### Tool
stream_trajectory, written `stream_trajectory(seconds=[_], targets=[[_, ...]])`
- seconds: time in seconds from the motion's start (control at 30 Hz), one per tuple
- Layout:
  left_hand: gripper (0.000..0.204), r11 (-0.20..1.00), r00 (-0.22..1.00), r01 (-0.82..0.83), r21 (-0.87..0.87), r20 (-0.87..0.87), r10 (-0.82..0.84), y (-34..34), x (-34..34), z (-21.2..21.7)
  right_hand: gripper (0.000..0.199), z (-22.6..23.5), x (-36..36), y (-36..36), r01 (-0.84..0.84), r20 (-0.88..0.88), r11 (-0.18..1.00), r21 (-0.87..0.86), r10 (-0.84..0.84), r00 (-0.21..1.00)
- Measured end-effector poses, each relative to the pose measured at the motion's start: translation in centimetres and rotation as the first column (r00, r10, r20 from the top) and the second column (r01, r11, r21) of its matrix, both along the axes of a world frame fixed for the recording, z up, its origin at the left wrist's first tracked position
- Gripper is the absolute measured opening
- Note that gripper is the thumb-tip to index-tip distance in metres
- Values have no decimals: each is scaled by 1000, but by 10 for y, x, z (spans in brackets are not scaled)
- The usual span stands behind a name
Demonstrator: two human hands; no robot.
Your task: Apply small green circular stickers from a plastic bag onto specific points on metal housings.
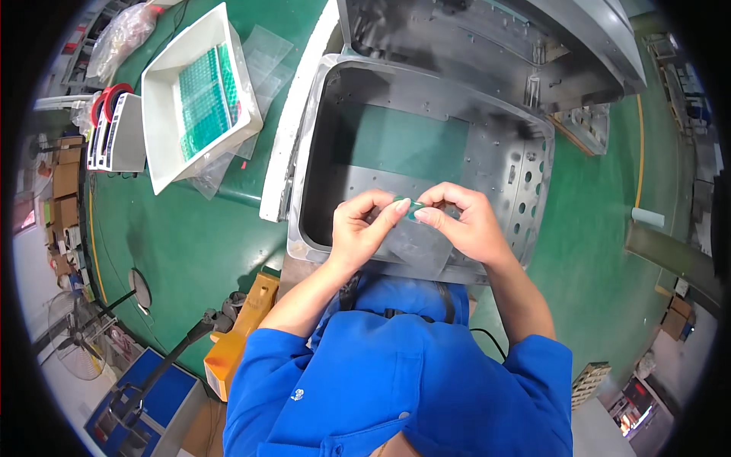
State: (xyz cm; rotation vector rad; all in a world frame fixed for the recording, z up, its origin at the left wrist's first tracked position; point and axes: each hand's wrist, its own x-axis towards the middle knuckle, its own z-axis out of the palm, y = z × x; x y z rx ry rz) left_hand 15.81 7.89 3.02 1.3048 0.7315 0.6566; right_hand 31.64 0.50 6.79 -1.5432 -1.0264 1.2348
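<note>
My left hand [365, 225] and my right hand [466, 221] meet above the near rim of a grey metal housing [311, 145]. Thumb and forefinger of each are pinched on a small green piece [412, 208], which looks like a thin film or sticker; its exact kind is too small to tell. A translucent plastic sheet [426, 247] hangs just below the fingers, apparently held together with the green piece, though I cannot tell by which hand. Inside the housing, the floor has a rectangular opening showing green, and round holes line its right wall.
The housing's hinged lid [457, 46] stands raised at the far side. To the left, a white tray [156, 114] holds green sheets [204, 99], beside clear plastic bags [266, 57] and red tape rolls [114, 99]. A yellow pallet jack [244, 327] stands near my left elbow.
</note>
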Motion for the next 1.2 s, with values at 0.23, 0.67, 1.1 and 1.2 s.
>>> stream_trajectory(seconds=[0.23,0.67,1.1,1.2], targets=[[8,1000,999,-2,-4,-53,2,12,3,-12,13,-22,7,12,2,-132,998,-59,-10,991],[6,996,991,-88,13,-100,88,20,20,-37,14,-54,20,32,107,-336,981,-163,-157,929],[10,980,949,-199,-16,-253,189,25,39,-54,9,-84,31,42,47,-8,997,61,-47,999],[13,926,919,-303,-226,-326,222,23,38,-52,5,-115,51,65,339,-111,941,-21,-339,934]])
